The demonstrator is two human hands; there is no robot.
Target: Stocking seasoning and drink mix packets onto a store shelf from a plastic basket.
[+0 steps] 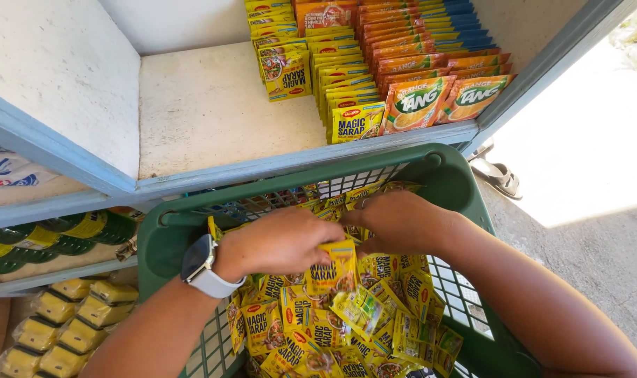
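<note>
Dozens of small yellow seasoning sachets [332, 329] lay heaped in a green plastic basket [458, 183], and both hands were sunk into the pile. One sachet [330, 269] was pinched by its top edge under the fingers of the left hand [280, 241], just below the knuckles. The right hand [395, 218], beside it and touching, was curled over more sachets; what it gripped could not be told. The packets were judged light, thin, limp and slick, best taken by a sealed edge. Beyond the hands, a worn white shelf [213, 112] carried rows of yellow sachets [346, 98] and orange drink-powder sachets [430, 84], with bare board to the left. A wristwatch [201, 264] was worn on the left wrist.
</note>
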